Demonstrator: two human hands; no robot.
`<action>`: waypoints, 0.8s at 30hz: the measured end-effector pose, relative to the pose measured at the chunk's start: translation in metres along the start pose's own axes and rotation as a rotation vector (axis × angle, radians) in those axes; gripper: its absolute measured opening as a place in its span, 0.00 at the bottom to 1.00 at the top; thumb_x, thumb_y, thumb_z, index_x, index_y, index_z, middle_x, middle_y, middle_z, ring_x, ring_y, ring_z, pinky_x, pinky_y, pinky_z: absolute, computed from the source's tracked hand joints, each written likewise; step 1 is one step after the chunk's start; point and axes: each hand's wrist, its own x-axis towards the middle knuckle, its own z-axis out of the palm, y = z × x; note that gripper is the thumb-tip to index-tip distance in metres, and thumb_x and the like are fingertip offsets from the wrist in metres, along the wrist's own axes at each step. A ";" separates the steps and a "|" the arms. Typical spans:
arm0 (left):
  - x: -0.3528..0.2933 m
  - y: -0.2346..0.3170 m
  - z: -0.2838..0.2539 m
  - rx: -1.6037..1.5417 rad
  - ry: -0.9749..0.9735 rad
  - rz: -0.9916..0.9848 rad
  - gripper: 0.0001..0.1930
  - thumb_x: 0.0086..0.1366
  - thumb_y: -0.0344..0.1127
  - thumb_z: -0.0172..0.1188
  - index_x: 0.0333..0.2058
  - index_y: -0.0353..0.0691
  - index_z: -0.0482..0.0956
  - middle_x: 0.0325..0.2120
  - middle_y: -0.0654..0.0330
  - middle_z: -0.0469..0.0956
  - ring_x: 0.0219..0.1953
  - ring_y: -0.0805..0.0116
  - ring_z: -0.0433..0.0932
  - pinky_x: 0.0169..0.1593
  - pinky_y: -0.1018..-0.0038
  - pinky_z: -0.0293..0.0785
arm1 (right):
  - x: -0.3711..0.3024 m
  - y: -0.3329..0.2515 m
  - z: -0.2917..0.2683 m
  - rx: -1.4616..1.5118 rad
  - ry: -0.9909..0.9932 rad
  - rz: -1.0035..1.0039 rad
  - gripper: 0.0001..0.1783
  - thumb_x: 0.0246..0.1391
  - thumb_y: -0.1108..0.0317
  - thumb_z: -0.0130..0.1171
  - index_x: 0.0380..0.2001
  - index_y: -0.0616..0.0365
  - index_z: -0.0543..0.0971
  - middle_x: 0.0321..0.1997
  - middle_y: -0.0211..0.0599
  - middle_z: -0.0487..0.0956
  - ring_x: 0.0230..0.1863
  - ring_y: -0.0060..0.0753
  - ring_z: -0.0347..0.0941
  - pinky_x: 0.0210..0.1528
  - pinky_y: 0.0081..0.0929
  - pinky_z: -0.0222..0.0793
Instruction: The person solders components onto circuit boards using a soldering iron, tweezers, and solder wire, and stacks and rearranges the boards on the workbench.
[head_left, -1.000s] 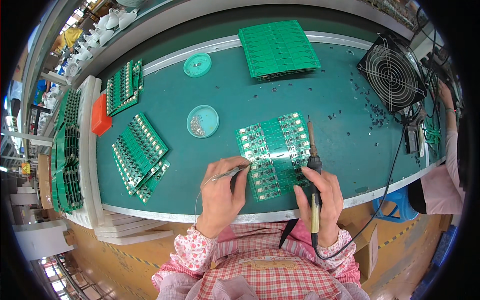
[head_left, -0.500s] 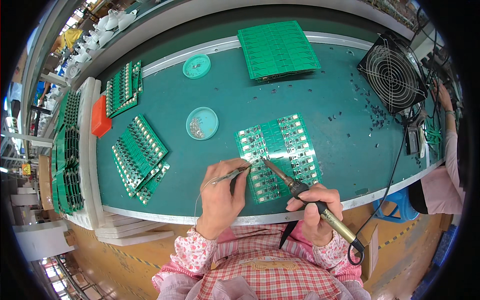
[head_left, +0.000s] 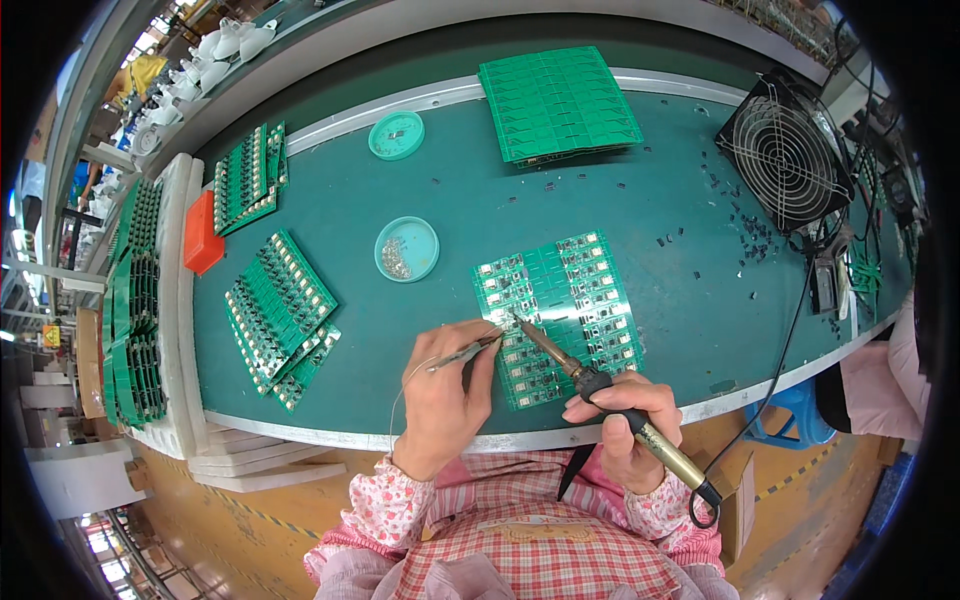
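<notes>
A green circuit board panel [head_left: 548, 292] with two populated columns of components lies in front of me on the bench. My right hand [head_left: 632, 425] is closed around a soldering iron [head_left: 672, 455], whose tip points at the left column of the panel. At the panel's left edge, my left hand [head_left: 440, 400] pinches metal tweezers [head_left: 458, 358], their points at the components close to the iron's tip. A thin wire [head_left: 397, 402] curves down along that hand. What the tweezers' points grip is too small to make out.
Two turquoise dishes [head_left: 408, 262] with small parts stand beyond my left hand. Stacked boards [head_left: 280, 305] lie left, near an orange-red box [head_left: 203, 235]. A bare-panel stack [head_left: 560, 105] sits at the back. Right are a black fan [head_left: 790, 150], loose black chips [head_left: 757, 240] and the iron's cable [head_left: 785, 350].
The iron's tip has shifted slightly left and up across the panel, and my right hand moved slightly left with it. At the far right, another person's hand has gone out of view.
</notes>
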 end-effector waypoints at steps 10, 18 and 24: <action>-0.001 -0.002 0.001 0.006 0.009 0.008 0.09 0.59 0.20 0.63 0.39 0.33 0.79 0.38 0.54 0.82 0.39 0.55 0.80 0.44 0.66 0.75 | 0.003 -0.008 0.002 -0.188 -0.024 0.214 0.05 0.58 0.74 0.61 0.38 0.62 0.79 0.25 0.35 0.84 0.26 0.26 0.82 0.31 0.24 0.75; -0.001 -0.003 0.001 -0.009 0.006 -0.005 0.08 0.59 0.21 0.63 0.39 0.35 0.80 0.38 0.55 0.82 0.39 0.55 0.80 0.44 0.66 0.75 | 0.011 -0.010 0.005 -0.233 -0.095 0.229 0.05 0.58 0.74 0.61 0.38 0.62 0.79 0.25 0.34 0.84 0.27 0.26 0.82 0.31 0.22 0.75; -0.001 -0.004 0.002 -0.021 0.012 -0.015 0.09 0.59 0.21 0.63 0.39 0.36 0.80 0.38 0.55 0.83 0.39 0.55 0.80 0.44 0.66 0.75 | 0.011 -0.008 0.006 -0.237 -0.094 0.189 0.05 0.58 0.74 0.62 0.37 0.62 0.80 0.25 0.35 0.84 0.27 0.27 0.82 0.31 0.23 0.75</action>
